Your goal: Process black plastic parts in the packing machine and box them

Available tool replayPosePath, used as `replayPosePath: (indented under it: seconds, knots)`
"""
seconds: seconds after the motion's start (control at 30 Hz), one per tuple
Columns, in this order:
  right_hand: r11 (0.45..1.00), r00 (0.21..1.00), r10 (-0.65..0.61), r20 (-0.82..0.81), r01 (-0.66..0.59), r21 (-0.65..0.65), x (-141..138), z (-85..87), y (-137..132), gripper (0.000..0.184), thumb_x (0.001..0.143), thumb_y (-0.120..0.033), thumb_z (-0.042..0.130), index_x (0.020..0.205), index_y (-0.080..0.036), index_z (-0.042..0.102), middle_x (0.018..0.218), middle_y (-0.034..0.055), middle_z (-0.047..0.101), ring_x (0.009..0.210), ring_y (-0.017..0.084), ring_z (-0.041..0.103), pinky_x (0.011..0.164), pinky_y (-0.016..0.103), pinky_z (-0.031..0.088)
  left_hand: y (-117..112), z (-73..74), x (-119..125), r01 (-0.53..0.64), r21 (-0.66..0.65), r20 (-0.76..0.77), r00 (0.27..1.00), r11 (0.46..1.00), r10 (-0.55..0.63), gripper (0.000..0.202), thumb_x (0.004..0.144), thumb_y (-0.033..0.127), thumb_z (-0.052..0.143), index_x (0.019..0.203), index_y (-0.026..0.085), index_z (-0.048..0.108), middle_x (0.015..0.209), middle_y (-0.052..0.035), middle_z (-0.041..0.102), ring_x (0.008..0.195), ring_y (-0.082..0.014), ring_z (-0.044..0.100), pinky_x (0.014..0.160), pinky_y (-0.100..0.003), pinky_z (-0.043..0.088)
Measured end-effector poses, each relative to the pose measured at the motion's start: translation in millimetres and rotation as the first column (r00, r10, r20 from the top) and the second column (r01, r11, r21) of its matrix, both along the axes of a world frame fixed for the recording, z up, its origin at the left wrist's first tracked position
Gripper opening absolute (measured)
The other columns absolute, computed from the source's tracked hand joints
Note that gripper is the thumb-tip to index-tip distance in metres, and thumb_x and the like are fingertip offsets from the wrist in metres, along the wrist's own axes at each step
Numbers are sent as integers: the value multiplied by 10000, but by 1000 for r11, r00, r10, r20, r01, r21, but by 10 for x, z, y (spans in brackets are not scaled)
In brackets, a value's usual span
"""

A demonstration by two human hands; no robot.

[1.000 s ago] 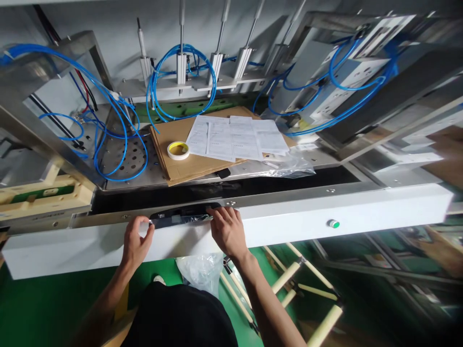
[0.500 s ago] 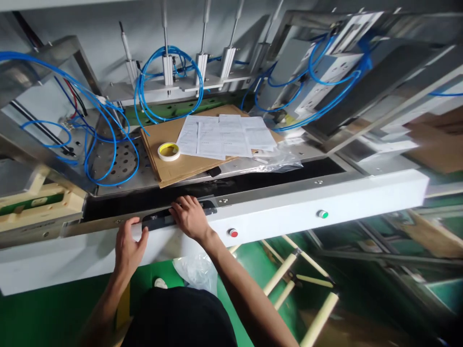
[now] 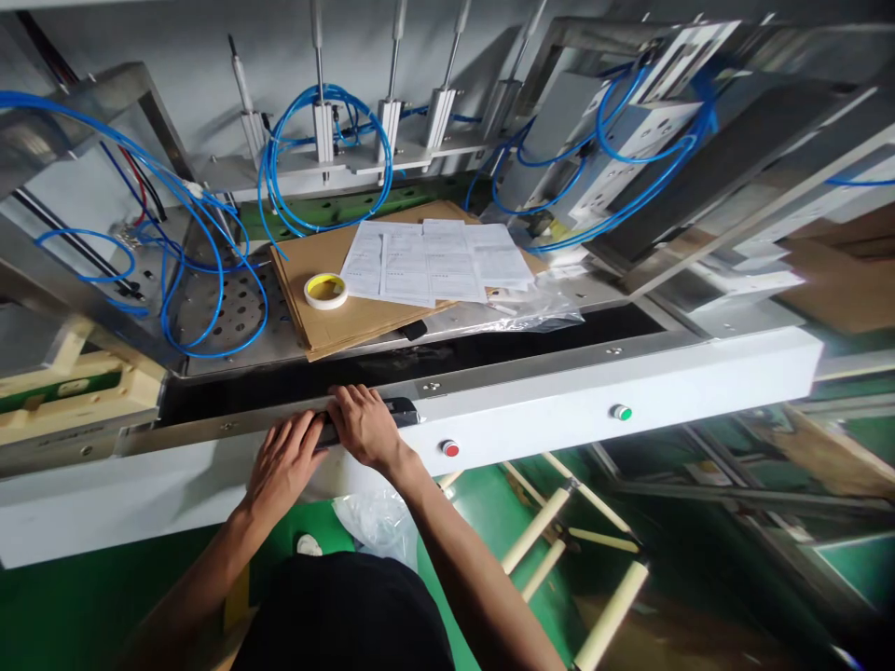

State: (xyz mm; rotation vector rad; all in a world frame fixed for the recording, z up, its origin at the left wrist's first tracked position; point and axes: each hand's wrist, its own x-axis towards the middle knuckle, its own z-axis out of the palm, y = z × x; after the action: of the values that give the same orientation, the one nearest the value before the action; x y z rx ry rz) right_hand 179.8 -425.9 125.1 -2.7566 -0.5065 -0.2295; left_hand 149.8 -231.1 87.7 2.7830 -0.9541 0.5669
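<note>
A flat black item in clear wrap (image 3: 398, 408) lies along the front rail of a white machine frame (image 3: 559, 410). My right hand (image 3: 364, 424) rests on top of it with fingers flat and stretched toward the left. My left hand (image 3: 285, 464) lies beside it, fingers extended over the rail and touching the item's left end. Most of the item is hidden under both hands. Below the rail a crumpled clear plastic bag (image 3: 381, 524) hangs near my lap.
A red button (image 3: 450, 449) and a green button (image 3: 619, 412) sit on the white rail. Behind are a cardboard stack (image 3: 350, 312) with a tape roll (image 3: 325, 291), paper sheets (image 3: 437, 261), blue air hoses (image 3: 210, 270) and pneumatic cylinders (image 3: 384, 121). Roller rack (image 3: 559, 540) lower right.
My right hand slid left along the black item, uncovering the red button. My left hand moved right and up from the rail's face until it lies next to the right hand.
</note>
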Motion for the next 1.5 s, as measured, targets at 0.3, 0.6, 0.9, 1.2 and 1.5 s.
replayPosePath:
  seconds: [0.3,0.6,0.9,1.2,1.5]
  knots:
    - [988,976,144,165,-151,30,-509,46,-43,427,1044,-303,575,1459,-206,593,1187,122,717,1057,271,574,974,434,428,163,263,153,145,-109,-217,962,983,-166,362,994,278,612,1328,140,618,1310,-156,687,1175,-300,676,1008,-437,578]
    - [986,986,165,-16,-165,-21,-422,170,-36,453,969,-102,507,1408,-157,606,1144,130,708,1014,266,556,904,409,404,181,433,194,180,-195,-236,946,964,-224,592,1000,363,637,1515,158,430,1418,-169,639,1290,-318,626,1091,-490,544]
    - [997,996,2,-87,-10,-81,3,142,178,230,1000,-306,524,1080,-142,664,984,124,699,911,271,576,874,401,415,180,367,180,122,-121,4,992,985,-122,399,1024,318,604,1380,159,522,1383,-170,643,1292,-359,595,1121,-542,482]
    - [997,997,-67,28,68,-39,8,-11,224,284,1032,-321,492,1166,-152,677,1111,140,686,1139,313,537,1218,542,270,205,154,297,173,-171,-129,972,970,-196,553,860,211,813,1325,181,515,1297,-144,669,1161,-323,658,977,-454,581]
    - [582,909,-349,-229,402,707,-745,-205,154,378,1047,-500,463,952,-192,660,857,93,676,814,235,589,821,419,475,248,372,394,245,-206,-241,925,947,-292,215,963,260,629,1165,199,582,1176,-110,710,1070,-272,693,938,-415,580]
